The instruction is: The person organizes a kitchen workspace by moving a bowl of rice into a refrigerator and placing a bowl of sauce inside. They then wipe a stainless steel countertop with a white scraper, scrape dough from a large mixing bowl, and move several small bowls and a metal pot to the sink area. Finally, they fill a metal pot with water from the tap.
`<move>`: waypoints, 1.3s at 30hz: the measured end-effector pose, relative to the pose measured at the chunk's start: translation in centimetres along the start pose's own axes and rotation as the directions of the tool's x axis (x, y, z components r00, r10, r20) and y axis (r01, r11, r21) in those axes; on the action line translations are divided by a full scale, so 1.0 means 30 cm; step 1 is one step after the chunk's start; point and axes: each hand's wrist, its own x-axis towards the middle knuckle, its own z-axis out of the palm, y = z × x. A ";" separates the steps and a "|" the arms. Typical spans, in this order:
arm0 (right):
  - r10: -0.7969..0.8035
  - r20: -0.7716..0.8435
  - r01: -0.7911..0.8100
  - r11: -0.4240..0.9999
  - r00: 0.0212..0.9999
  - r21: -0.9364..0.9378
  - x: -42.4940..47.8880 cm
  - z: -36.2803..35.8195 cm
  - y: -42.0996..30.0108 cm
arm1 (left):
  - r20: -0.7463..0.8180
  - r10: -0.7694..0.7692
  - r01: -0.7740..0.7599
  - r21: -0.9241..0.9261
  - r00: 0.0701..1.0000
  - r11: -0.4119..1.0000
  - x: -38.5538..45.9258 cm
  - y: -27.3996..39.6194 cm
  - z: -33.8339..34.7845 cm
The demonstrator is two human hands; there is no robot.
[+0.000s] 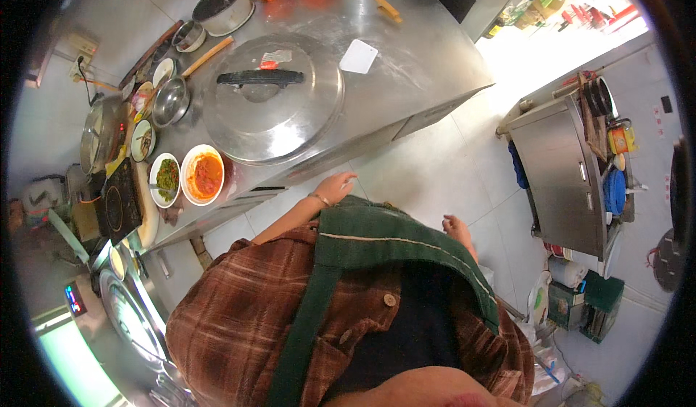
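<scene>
My left hand (335, 187), with a bracelet at its wrist, hangs over the floor just off the steel counter's edge. Its fingers are loosely extended and nothing shows in it. Farther right, my right hand (455, 227) hangs beside the green apron, its fingers bent and partly hidden. On the counter (418, 75) lies a large round metal lid (266, 118) with a black handle. Left of it stand a white bowl of red sauce (206, 176) and a white bowl of chopped green food (166, 181) with a spoon in it. A white card-like piece (359, 56) lies right of the lid.
Pots and bowls line the counter's back, among them a deep pot (222, 8) and a metal bowl (171, 101). An induction cooker (117, 203) stands at left. A steel cabinet (560, 162) stands at right, across the tiled floor (435, 162), near a bright doorway.
</scene>
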 end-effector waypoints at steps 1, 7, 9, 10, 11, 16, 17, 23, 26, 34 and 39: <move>-0.011 -0.009 0.011 1.000 1.000 -0.004 0.043 -0.051 0.030 | -0.026 0.042 -0.042 -0.015 0.999 0.999 0.044 0.069 0.012; -0.108 -0.025 0.108 0.994 0.994 -0.019 0.340 -0.257 0.086 | -0.169 0.022 -0.054 -0.187 0.985 0.981 0.190 0.328 -0.001; -0.152 -0.037 0.156 0.976 0.988 0.155 0.472 -0.280 0.091 | -0.139 0.008 -0.038 -0.214 0.990 0.976 0.258 0.363 -0.039; -0.184 -0.023 0.185 0.969 0.983 0.162 0.519 -0.319 0.053 | -0.117 -0.007 -0.017 -0.201 0.993 0.979 0.290 0.381 -0.063; -0.215 -0.043 0.220 0.951 0.976 0.219 0.556 -0.358 -0.019 | -0.097 -0.024 0.006 -0.186 0.995 0.982 0.306 0.396 -0.081; -0.155 0.071 0.109 0.896 0.985 0.431 0.744 -0.518 -0.257 | -0.229 -0.019 -0.058 -0.322 0.973 0.945 0.452 0.427 -0.163; -0.173 0.071 0.124 0.887 0.982 0.445 0.792 -0.551 -0.297 | -0.225 -0.049 -0.037 -0.365 0.973 0.930 0.468 0.434 -0.181; -0.248 0.119 0.152 0.839 0.961 0.522 1.102 -0.689 -0.512 | -0.322 -0.185 0.013 -0.471 0.929 0.882 0.546 0.444 -0.234; -0.290 0.128 0.174 0.814 0.948 0.554 1.301 -0.714 -0.635 | -0.420 -0.260 0.016 -0.502 0.870 0.865 0.563 0.437 -0.243; -0.253 0.282 -0.077 0.603 0.926 0.794 1.862 -0.722 -0.930 | -0.585 -0.573 0.083 -0.654 0.574 0.752 0.660 0.542 -0.202; -0.204 0.446 -0.327 0.435 0.872 0.839 2.058 -0.665 -1.074 | -0.601 -0.676 0.088 -0.716 0.427 0.693 0.803 0.687 -0.233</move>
